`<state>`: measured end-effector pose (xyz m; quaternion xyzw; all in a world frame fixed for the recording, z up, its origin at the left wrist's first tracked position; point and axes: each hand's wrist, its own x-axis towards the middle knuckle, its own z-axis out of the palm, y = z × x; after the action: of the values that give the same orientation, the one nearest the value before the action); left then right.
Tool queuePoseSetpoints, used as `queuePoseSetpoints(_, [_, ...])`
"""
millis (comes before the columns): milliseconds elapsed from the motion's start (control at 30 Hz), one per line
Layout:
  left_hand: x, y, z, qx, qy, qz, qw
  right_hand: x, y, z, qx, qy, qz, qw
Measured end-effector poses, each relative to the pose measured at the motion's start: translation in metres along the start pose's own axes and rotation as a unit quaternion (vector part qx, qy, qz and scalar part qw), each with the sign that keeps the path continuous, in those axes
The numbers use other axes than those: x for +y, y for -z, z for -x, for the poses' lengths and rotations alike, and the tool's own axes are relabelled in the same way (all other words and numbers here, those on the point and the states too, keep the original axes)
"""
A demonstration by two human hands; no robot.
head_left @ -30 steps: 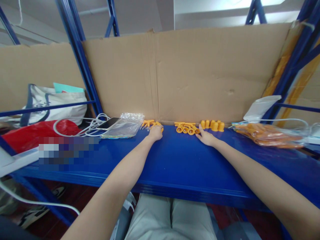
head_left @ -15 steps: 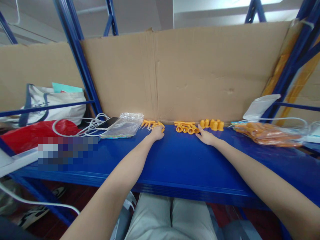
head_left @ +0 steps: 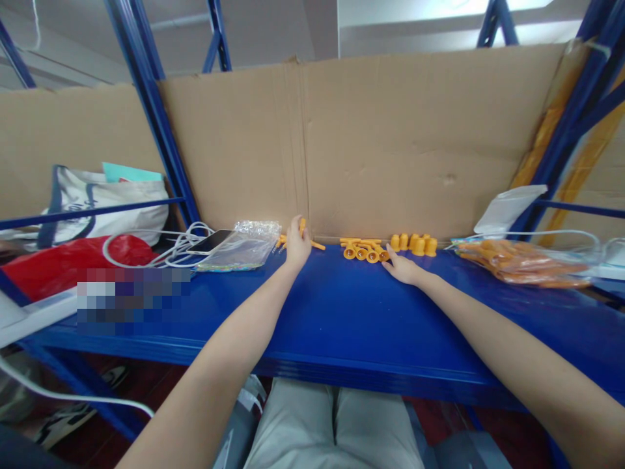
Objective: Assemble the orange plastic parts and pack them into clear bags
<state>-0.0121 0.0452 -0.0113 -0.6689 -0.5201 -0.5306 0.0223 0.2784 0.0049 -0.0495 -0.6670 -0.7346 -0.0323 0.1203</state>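
My left hand (head_left: pixel 296 244) is raised slightly off the blue shelf (head_left: pixel 342 319) and closed around an orange plastic piece (head_left: pixel 303 227) whose tip sticks up above my fingers. More orange branched pieces (head_left: pixel 317 245) lie just behind it. My right hand (head_left: pixel 401 268) rests flat on the shelf, fingers stretched toward a row of orange round-ended pieces (head_left: pixel 364 251). A cluster of small orange caps (head_left: pixel 415 243) stands just beyond, against the cardboard backing (head_left: pixel 381 143).
A clear plastic bag (head_left: pixel 244 246) and a phone (head_left: pixel 211 241) with white cables (head_left: pixel 161 251) lie to the left. A clear bag of orange parts (head_left: pixel 525 262) lies at the right. A red bag (head_left: pixel 58 264) and a white tote (head_left: pixel 107 202) sit far left.
My left hand has lifted off the shelf, bringing one orange piece up out of the left pile. My right hand has stayed in place by the round-ended pieces.
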Motion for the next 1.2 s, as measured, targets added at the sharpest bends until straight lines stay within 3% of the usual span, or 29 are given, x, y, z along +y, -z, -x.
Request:
queuePoseSetpoints(200, [0.0, 0.005, -0.004, 0.04, 0.02, 0.021, 0.999, -0.003, 0.003, 0.002, -0.009, -0.011, -0.008, 1.0])
queuePoseSetpoints(533, [0.0, 0.002, -0.006, 0.165, -0.032, 0.196, 0.966, -0.006, 0.005, 0.003, -0.015, -0.015, 0.01, 1.0])
queuePoseSetpoints(633, [0.004, 0.002, -0.005, 0.169, -0.053, 0.211, 0.961, -0.005, 0.005, 0.003, -0.013, -0.012, 0.009, 1.0])
queuePoseSetpoints(800, [0.021, -0.003, 0.006, 0.095, -0.069, 0.225, 0.967, -0.003, 0.003, 0.002, -0.007, -0.003, 0.015, 1.0])
queuePoseSetpoints(967, [0.036, -0.021, 0.023, -0.089, -0.017, 0.247, 0.965, -0.002, 0.002, 0.0, -0.011, -0.005, 0.018, 1.0])
queuePoseSetpoints(1067, [0.039, -0.024, 0.029, -0.166, 0.021, 0.181, 0.969, -0.001, 0.002, 0.0, -0.008, -0.003, 0.024, 1.0])
queuePoseSetpoints(1200, [0.037, -0.016, 0.033, -0.248, -0.014, 0.032, 0.968, -0.003, 0.004, 0.001, -0.016, -0.008, 0.024, 1.0])
